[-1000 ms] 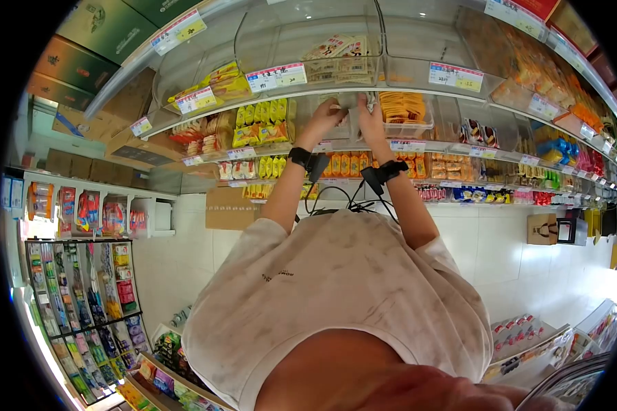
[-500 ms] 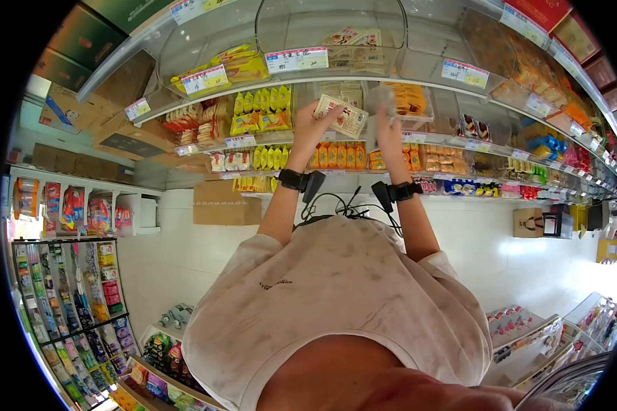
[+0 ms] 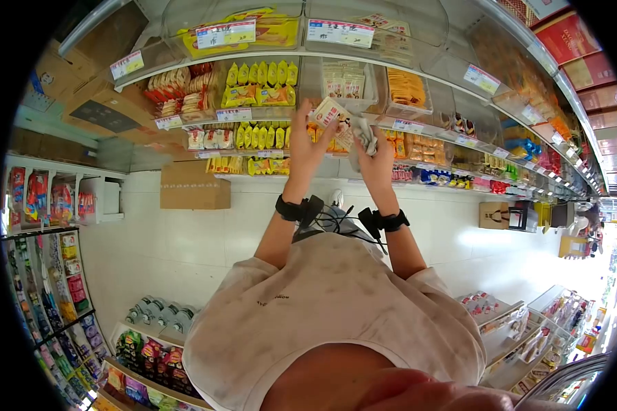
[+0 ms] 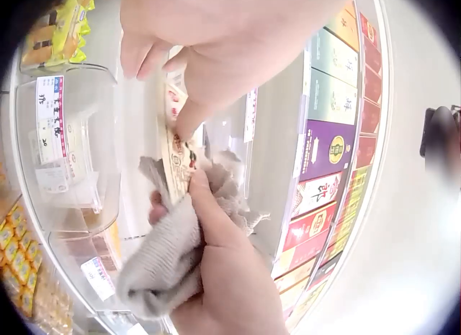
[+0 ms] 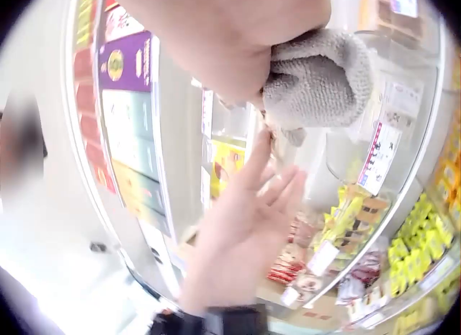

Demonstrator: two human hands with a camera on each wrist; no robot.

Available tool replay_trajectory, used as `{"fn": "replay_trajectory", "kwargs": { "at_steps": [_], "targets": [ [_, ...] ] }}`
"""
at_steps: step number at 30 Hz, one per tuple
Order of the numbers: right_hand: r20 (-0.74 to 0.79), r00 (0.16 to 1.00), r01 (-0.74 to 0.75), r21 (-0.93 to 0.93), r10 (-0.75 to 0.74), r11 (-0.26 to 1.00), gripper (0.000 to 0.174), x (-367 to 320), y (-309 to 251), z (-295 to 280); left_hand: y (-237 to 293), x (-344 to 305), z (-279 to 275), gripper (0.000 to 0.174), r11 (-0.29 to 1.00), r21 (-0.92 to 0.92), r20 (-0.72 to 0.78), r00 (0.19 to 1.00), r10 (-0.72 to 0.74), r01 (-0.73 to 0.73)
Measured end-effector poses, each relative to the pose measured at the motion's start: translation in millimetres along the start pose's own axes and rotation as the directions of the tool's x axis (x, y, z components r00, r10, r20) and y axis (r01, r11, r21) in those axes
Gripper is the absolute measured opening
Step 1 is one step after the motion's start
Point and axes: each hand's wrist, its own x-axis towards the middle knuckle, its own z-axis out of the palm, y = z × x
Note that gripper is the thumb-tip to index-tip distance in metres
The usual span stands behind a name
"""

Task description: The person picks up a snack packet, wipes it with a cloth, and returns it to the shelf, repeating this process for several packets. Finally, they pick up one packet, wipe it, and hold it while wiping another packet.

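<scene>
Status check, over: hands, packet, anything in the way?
Left hand: pinching pale packet. Right hand: gripping grey cloth against packet. In the way: cloth, covering part of packet's edge.

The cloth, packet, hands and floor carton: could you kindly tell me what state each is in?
Grey cloth, bunched, gripped.
Packet, tilted, both thumbs against it.
Left hand, fingers fairly straight.
Right hand, curled round the cloth.
Carton, on the floor, apparently closed.

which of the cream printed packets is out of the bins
The packet that the right hand holds together with the gray cloth, the left hand touching it; the others like it lie in clear bins.
</scene>
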Motion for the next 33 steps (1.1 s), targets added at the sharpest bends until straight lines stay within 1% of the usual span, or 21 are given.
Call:
{"fn": "replay_trajectory", "kwargs": {
  "at_steps": [1, 2, 3, 4, 6, 7, 9, 10, 12, 15, 18, 20, 21, 23, 24, 25, 26, 27, 30, 31, 33],
  "targets": [
    [-0.018, 1.000, 0.025, 0.009, -0.025, 1.000, 0.031, -4, -7, 3, -4, -1, -1, 0.067, 0.997, -0.067, 0.056, 0.998, -0.028, 0.032],
    [-0.036, 0.998, 0.051, 0.018, -0.050, 0.999, 0.029, -9, -13, 8, -7, -3, 1, 0.066, 0.950, -0.276, 0.079, 0.989, -0.128, 0.145],
    [-0.053, 0.996, 0.074, 0.027, -0.073, 0.997, 0.027, -16, -19, 12, 0, -5, 4, 0.065, 0.848, -0.467, 0.123, 0.968, -0.220, 0.252],
    [0.043, 0.999, -0.028, 0.132, 0.023, 0.991, 0.026, -26, -24, 15, 6, -7, 5, 0.066, 0.696, -0.630, 0.183, 0.937, -0.298, 0.344],
    [0.252, 0.952, -0.245, 0.304, 0.171, 0.921, 0.025, -44, -34, 20, 17, -3, 4, 0.068, 0.746, -0.607, 0.063, 0.952, -0.301, 0.276],
    [0.289, 0.949, -0.231, 0.366, 0.125, 0.902, 0.025, -56, -44, 25, 22, -3, 4, 0.070, 0.770, -0.589, 0.004, 0.953, -0.301, 0.246],
    [0.349, 0.937, -0.211, 0.490, 0.031, 0.846, 0.025, -72, -64, 32, 29, -2, 11, 0.066, 0.721, -0.674, -0.083, 0.953, -0.292, 0.163],
    [0.373, 0.927, -0.241, 0.499, 0.044, 0.832, 0.027, -72, -67, 29, 32, -2, 14, 0.064, 0.694, -0.710, -0.123, 0.950, -0.287, 0.118],
    [0.422, 0.904, -0.298, 0.515, 0.064, 0.804, 0.032, -67, -69, 18, 31, -10, 13, 0.060, 0.852, -0.505, -0.109, 0.970, -0.219, 0.135],
    [0.488, 0.843, -0.468, 0.458, 0.226, 0.756, 0.036, -59, -69, -4, 34, -21, 25, 0.053, 0.972, -0.234, -0.108, 0.994, 0.012, -0.037],
    [0.409, 0.895, -0.376, 0.477, 0.179, 0.794, 0.034, -54, -64, -25, 43, -21, 49, 0.050, 0.974, -0.046, -0.093, 0.972, 0.217, -0.222],
    [0.240, 0.967, -0.175, 0.390, 0.084, 0.904, 0.034, -55, -43, -35, 50, -20, 65, 0.048, 0.947, 0.064, -0.069, 0.946, 0.318, -0.314],
    [0.155, 0.988, -0.076, 0.327, 0.026, 0.942, 0.034, -54, -37, -43, 61, -19, 71, 0.048, 0.955, 0.013, 0.003, 0.955, 0.296, -0.296],
    [0.073, 0.982, -0.188, 0.232, 0.176, 0.954, 0.030, -48, -28, -68, 83, -16, 81, 0.047, 0.965, -0.078, 0.153, 0.954, 0.259, -0.249],
    [0.029, 0.968, -0.249, 0.189, 0.248, 0.950, 0.029, -46, -27, -82, 92, -18, 89, 0.047, 0.974, -0.159, 0.240, 0.951, 0.198, -0.162],
    [-0.089, 0.976, -0.165, 0.295, 0.199, 0.941, 0.029, -46, -31, -96, 100, -20, 98, 0.048, 0.971, -0.228, 0.327, 0.935, 0.141, -0.067],
    [-0.105, 0.968, -0.177, 0.351, 0.226, 0.919, 0.027, -46, -24, -107, 107, -24, 107, 0.049, 0.958, -0.284, 0.411, 0.907, 0.089, 0.035],
    [-0.115, 0.961, -0.186, 0.407, 0.252, 0.894, 0.025, -46, -16, -116, 113, -28, 118, 0.048, 0.964, -0.266, 0.407, 0.909, 0.087, 0.027],
    [-0.131, 0.931, -0.186, 0.634, 0.341, 0.751, 0.023, -51, -8, -133, 112, -42, 158, 0.051, 0.932, -0.351, 0.239, 0.955, 0.178, -0.086],
    [-0.128, 0.920, -0.176, 0.708, 0.369, 0.684, 0.023, -53, -6, -139, 110, -44, 165, 0.049, 0.938, -0.270, 0.166, 0.949, 0.268, -0.218],
    [-0.142, 0.930, -0.148, 0.698, 0.338, 0.701, 0.022, -55, 7, -154, 115, -43, 178, 0.045, 0.886, -0.078, 0.035, 0.887, 0.460, -0.457]
  ]
}}
